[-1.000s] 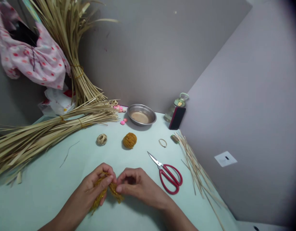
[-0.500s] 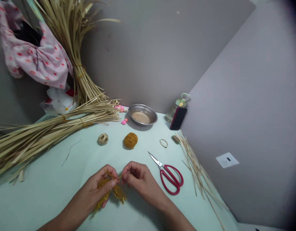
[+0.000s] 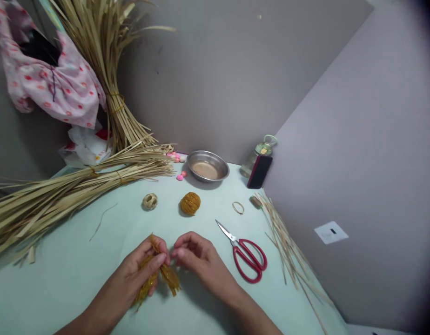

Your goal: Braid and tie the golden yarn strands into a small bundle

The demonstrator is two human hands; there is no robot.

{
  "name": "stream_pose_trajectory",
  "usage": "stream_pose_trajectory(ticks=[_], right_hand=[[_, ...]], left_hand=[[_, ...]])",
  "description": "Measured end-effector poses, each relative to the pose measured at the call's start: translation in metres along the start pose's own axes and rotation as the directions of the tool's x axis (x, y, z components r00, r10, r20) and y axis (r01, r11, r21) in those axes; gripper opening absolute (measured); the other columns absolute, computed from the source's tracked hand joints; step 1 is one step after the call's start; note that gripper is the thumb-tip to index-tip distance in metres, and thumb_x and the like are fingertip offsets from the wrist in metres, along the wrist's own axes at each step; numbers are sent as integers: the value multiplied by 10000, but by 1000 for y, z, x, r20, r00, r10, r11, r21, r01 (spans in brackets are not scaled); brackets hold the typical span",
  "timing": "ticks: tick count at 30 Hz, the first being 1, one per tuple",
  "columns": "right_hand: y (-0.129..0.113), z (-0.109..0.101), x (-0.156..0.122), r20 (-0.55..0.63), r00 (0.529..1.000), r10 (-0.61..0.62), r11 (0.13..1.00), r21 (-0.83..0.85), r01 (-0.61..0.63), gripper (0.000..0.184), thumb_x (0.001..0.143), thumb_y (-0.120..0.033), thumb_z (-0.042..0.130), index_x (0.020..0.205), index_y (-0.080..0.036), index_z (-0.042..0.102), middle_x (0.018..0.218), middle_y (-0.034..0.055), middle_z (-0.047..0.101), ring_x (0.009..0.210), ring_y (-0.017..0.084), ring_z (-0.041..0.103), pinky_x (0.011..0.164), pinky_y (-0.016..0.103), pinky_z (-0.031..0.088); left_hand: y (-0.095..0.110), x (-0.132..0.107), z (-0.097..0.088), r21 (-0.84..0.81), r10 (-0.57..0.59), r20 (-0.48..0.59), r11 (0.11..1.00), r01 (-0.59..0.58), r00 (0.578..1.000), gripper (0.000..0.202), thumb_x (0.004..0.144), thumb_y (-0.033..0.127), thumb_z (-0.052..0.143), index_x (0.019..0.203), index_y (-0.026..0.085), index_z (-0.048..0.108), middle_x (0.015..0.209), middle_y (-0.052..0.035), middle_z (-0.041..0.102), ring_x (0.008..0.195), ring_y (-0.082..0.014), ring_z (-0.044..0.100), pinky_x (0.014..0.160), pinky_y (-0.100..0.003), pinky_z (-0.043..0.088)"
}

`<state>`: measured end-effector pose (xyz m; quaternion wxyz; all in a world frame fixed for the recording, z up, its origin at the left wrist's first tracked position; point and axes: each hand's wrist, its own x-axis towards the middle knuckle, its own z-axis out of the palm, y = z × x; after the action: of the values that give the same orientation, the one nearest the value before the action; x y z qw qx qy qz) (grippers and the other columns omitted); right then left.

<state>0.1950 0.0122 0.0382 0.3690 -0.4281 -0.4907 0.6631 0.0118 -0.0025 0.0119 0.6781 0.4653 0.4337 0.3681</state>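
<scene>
Both my hands meet near the front edge of the pale green table (image 3: pixel 78 260). My left hand (image 3: pixel 145 267) is closed around a small bundle of golden-brown strips (image 3: pixel 169 279), thumb pressed on top, I think so that the strips do not spread. My right hand (image 3: pixel 196 256) is narrow, and its fingertips pinch the upper end of the same bundle. Red scissors (image 3: pixel 248 256) lie just beside my right hand, easy to reach. A golden-brown ball (image 3: pixel 190 203) and a small woven ball (image 3: pixel 150 201) sit toward the middle.
</scene>
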Motion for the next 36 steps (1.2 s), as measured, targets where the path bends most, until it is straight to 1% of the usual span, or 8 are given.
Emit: stream_pose_trajectory(ticks=[4, 9, 13, 16, 19, 24, 31, 36], right_hand=[[8, 8, -2, 140, 988, 59, 992, 106, -74, 389, 710, -397, 824, 883, -158, 570, 787, 7, 626, 673, 111, 574, 650, 242, 421], [12, 9, 2, 52, 996, 69, 991, 110, -74, 375, 694, -397, 823, 806, -153, 560, 634, -19, 606, 566, 110, 581, 597, 239, 441], [11, 8, 1, -1, 999, 47, 998, 41, -47, 304, 712, -336, 799, 793, -152, 572, 634, -20, 600, 574, 104, 562, 581, 223, 410], [11, 11, -2, -2, 999, 44, 999, -9, -44, 245, 726, -291, 774, 793, -156, 580, 658, -19, 598, 596, 111, 552, 592, 231, 405], [9, 14, -5, 20, 1000, 21, 999, -25, -21, 193, 732, -249, 757, 789, -159, 597, 696, -14, 603, 651, 118, 551, 634, 239, 416], [3, 13, -3, 24, 1000, -11, 996, 87, 8, 201, 704, -228, 775, 772, -157, 600, 714, -19, 593, 652, 101, 513, 631, 217, 405], [4, 11, -1, -32, 999, 3, 999, 50, -1, 246, 721, -319, 777, 791, -163, 600, 684, -9, 600, 627, 121, 535, 616, 241, 404], [3, 9, -3, -103, 993, -56, 990, -137, 42, 165, 752, -274, 752, 775, -161, 633, 689, -22, 562, 652, 111, 476, 614, 230, 363]], left_hand=[[-4, -1, -1, -13, 23, 6, 1000, -23, 1000, 218, 950, 469, 492, 893, 260, 515, 735, 78, 537, 524, -95, 509, 535, -237, 415], [1, 2, -7, 49, -18, -133, 998, 25, 991, 197, 948, 441, 482, 862, 264, 497, 907, 25, 600, 713, -159, 604, 672, -301, 469], [7, -2, -12, 215, 161, -376, 973, -84, 913, 122, 937, 404, 489, 925, 283, 489, 1317, -41, 531, 1274, -276, 465, 1037, -445, 354], [1, -7, -8, 406, 390, -373, 885, -229, 842, 142, 947, 394, 472, 1059, 309, 486, 1395, -59, 506, 1371, -289, 383, 1119, -503, 267], [-13, -9, 0, 508, 460, -169, 799, -324, 872, 296, 918, 392, 526, 1202, 317, 491, 1375, -73, 564, 1383, -299, 399, 1115, -465, 321], [-14, -5, 4, 426, 119, 45, 896, -127, 992, 490, 865, 408, 612, 1305, 314, 419, 1116, -38, 718, 1032, -271, 670, 855, -349, 516], [3, -4, 4, 308, 18, 3, 951, -18, 1000, 258, 910, 473, 517, 1067, 268, 530, 822, 16, 650, 669, -186, 594, 655, -287, 471], [3, -4, 1, 250, 42, -62, 968, -25, 997, 248, 867, 469, 608, 999, 278, 518, 889, 27, 599, 776, -180, 580, 703, -264, 457]])
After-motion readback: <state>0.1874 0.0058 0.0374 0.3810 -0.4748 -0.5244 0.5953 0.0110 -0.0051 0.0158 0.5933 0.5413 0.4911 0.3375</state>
